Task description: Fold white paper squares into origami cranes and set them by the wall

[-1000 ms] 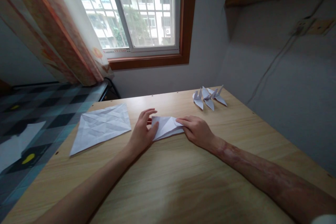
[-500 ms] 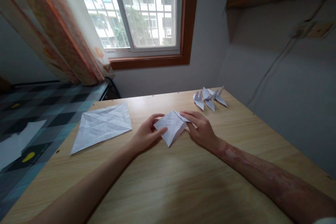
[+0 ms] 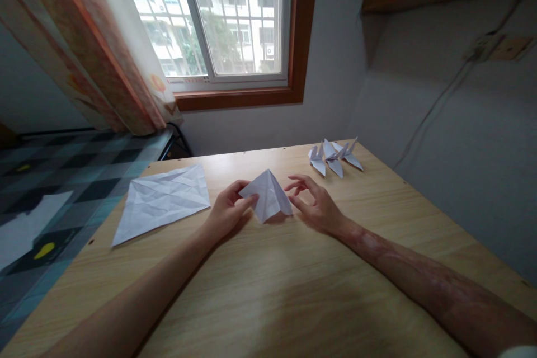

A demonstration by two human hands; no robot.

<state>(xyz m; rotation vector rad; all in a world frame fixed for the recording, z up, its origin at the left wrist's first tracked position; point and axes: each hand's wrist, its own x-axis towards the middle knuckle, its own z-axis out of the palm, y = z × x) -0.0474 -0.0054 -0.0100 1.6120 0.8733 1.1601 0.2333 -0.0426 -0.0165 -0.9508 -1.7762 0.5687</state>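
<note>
My left hand (image 3: 233,204) pinches the left corner of a folded white sheet of paper (image 3: 271,197), thumb on top and fingers behind. The paper has a peak at its far end, with creased flaps spreading toward me. Just to its right is my right hand (image 3: 314,201), fingers curved and apart, holding nothing. Its thumb tip comes very close to the paper's right edge; whether they touch, I cannot tell.
A creased, unfolded paper sheet (image 3: 165,201) lies at the left of the wooden table (image 3: 260,296). Three folded paper cranes (image 3: 334,158) stand at the far right. Beyond the left edge is a checked bed cover (image 3: 84,165) with white paper (image 3: 39,224) on it.
The right hand has let go of the paper, and its fingers have spread. The paper has turned in the left hand, its peak now pointing away and its flaps standing apart.
</note>
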